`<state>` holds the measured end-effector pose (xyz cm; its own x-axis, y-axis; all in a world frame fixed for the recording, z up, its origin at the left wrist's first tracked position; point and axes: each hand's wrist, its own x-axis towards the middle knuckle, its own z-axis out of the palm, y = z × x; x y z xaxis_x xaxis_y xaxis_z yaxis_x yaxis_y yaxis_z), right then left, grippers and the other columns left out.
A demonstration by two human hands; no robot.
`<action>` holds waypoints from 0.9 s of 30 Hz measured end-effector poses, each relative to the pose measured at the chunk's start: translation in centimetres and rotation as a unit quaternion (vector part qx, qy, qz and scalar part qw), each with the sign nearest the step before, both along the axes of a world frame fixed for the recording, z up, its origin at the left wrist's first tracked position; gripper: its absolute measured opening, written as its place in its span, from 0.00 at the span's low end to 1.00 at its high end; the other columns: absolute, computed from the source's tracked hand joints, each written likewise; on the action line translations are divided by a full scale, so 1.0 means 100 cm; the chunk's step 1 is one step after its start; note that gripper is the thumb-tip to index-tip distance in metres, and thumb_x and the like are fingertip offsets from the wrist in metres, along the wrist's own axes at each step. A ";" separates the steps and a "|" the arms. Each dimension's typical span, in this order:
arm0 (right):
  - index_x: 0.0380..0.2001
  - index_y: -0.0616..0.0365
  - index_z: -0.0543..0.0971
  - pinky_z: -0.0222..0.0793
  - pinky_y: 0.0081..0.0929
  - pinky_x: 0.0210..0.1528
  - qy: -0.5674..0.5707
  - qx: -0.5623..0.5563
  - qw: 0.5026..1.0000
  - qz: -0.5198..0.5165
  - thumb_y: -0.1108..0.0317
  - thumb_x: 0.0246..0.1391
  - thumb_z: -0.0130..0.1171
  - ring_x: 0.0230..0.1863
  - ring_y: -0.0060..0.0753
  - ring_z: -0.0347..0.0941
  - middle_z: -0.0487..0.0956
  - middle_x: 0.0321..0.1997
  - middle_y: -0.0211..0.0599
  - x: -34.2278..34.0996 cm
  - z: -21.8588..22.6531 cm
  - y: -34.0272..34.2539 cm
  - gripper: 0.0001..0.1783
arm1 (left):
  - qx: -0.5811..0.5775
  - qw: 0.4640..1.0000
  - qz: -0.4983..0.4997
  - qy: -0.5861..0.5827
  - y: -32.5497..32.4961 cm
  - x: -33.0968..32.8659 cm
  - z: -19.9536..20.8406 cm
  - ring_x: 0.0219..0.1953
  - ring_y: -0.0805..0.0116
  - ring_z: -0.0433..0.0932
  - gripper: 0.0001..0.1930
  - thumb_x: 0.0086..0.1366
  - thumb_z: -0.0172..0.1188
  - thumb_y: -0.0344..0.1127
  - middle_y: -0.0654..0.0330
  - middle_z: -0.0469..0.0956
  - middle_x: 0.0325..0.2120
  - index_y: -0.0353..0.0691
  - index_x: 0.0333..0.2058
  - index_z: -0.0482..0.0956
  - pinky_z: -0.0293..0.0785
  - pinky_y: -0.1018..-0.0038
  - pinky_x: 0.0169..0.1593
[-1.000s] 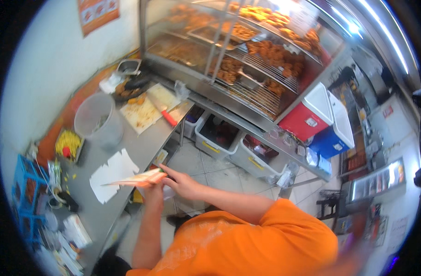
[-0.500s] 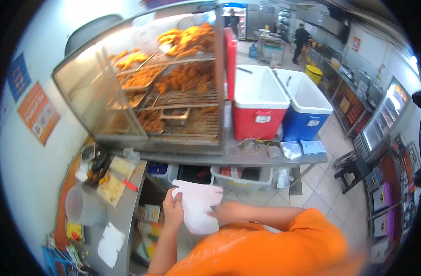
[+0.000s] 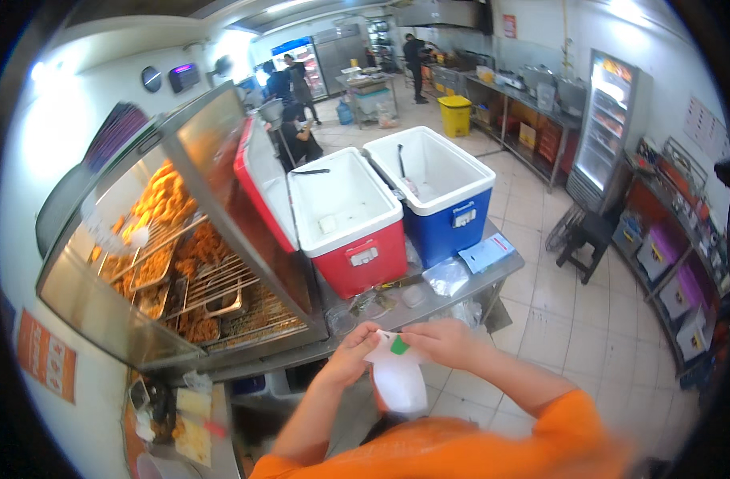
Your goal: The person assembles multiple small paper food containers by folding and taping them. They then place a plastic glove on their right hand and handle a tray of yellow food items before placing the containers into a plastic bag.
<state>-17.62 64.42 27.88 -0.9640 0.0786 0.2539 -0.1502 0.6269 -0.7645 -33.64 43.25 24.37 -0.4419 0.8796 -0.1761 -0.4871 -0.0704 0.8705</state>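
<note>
A white die-cut paper blank [image 3: 401, 386] hangs in front of my orange shirt, partly folded at its upper end. My left hand [image 3: 351, 353] pinches its upper left corner. With closed fingers, my right hand [image 3: 445, 342] grips the upper right side. A green patch [image 3: 399, 345] shows on the paper between the two hands. Some of the folded flaps are hidden behind my fingers. Just beyond both hands runs the near edge of a metal counter [image 3: 341, 342].
Left stands a glass warming cabinet [image 3: 293, 299] with fried food. On the counter sit an open red cooler [image 3: 357, 263], an open blue cooler [image 3: 449, 227] and clear plastic bags [image 3: 446, 276]. A cutting board [image 3: 192, 431] lies lower left. Several people are farther back, beyond a black stool [image 3: 586, 246].
My view has swung right. The paper blank has become narrower and folded at the top, and my right hand has moved up to its upper edge beside my left.
</note>
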 end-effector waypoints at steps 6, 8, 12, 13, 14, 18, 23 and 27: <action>0.53 0.55 0.80 0.77 0.39 0.48 -0.028 -0.071 0.995 -0.064 0.66 0.63 0.61 0.48 0.49 0.83 0.86 0.45 0.44 0.009 -0.011 0.064 0.16 | -0.064 0.994 -0.074 0.056 0.091 -0.023 -0.020 0.42 0.75 0.79 0.07 0.76 0.56 0.35 0.64 0.79 0.40 0.44 0.49 0.75 0.76 0.76 0.45; 0.52 0.55 0.80 0.76 0.40 0.47 -0.080 -0.058 0.991 -0.094 0.67 0.62 0.62 0.46 0.48 0.82 0.86 0.43 0.43 0.003 -0.004 0.088 0.15 | -0.066 0.992 -0.092 0.052 0.114 -0.027 -0.022 0.41 0.76 0.79 0.07 0.76 0.56 0.35 0.64 0.79 0.40 0.43 0.49 0.75 0.76 0.77 0.45; 0.48 0.58 0.80 0.75 0.41 0.44 0.061 0.126 0.972 -0.188 0.67 0.61 0.64 0.39 0.51 0.80 0.85 0.37 0.46 -0.027 0.012 0.135 0.13 | 0.013 0.994 -0.089 0.058 0.183 -0.040 -0.012 0.42 0.76 0.79 0.07 0.76 0.56 0.33 0.64 0.80 0.41 0.38 0.48 0.76 0.76 0.77 0.47; 0.47 0.58 0.80 0.74 0.39 0.43 0.095 0.186 0.936 -0.282 0.67 0.61 0.64 0.38 0.48 0.80 0.84 0.36 0.44 -0.034 0.012 0.143 0.12 | 0.031 0.994 -0.079 0.065 0.200 -0.041 -0.010 0.43 0.76 0.79 0.08 0.76 0.56 0.32 0.63 0.81 0.42 0.37 0.48 0.77 0.76 0.77 0.47; 0.46 0.59 0.79 0.74 0.36 0.43 0.134 0.242 0.884 -0.376 0.67 0.62 0.64 0.36 0.46 0.79 0.84 0.35 0.43 -0.041 0.010 0.149 0.11 | 0.035 0.993 -0.082 0.072 0.216 -0.041 -0.007 0.45 0.76 0.79 0.08 0.75 0.56 0.31 0.62 0.81 0.43 0.36 0.49 0.77 0.76 0.76 0.49; 0.42 0.60 0.79 0.72 0.27 0.42 0.021 -0.243 0.886 -0.393 0.71 0.62 0.65 0.35 0.30 0.77 0.82 0.36 0.34 -0.044 -0.001 0.186 0.08 | 0.053 0.983 -0.149 0.088 0.272 -0.049 0.002 0.51 0.74 0.78 0.10 0.73 0.58 0.26 0.57 0.82 0.50 0.34 0.50 0.79 0.74 0.72 0.57; 0.44 0.62 0.80 0.72 0.24 0.44 0.112 -0.448 0.810 -0.362 0.75 0.60 0.64 0.38 0.22 0.75 0.82 0.40 0.31 -0.028 0.001 0.210 0.09 | 0.117 0.959 -0.186 0.181 0.309 -0.058 0.018 0.61 0.62 0.76 0.09 0.69 0.60 0.21 0.48 0.79 0.58 0.31 0.48 0.80 0.71 0.65 0.65; 0.47 0.64 0.81 0.74 0.25 0.48 0.239 -0.470 0.765 -0.370 0.77 0.60 0.64 0.41 0.24 0.78 0.84 0.45 0.35 -0.038 0.005 0.182 0.12 | 0.287 0.914 -0.098 0.268 0.329 -0.054 0.027 0.67 0.51 0.73 0.13 0.63 0.65 0.17 0.41 0.76 0.61 0.31 0.47 0.80 0.68 0.62 0.68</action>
<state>-21.39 82.62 28.34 -0.3816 0.9225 0.0581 -0.4231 -0.1184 -0.8983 -39.07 76.11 27.05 -0.1526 0.8304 0.5359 -0.0536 -0.5484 0.8345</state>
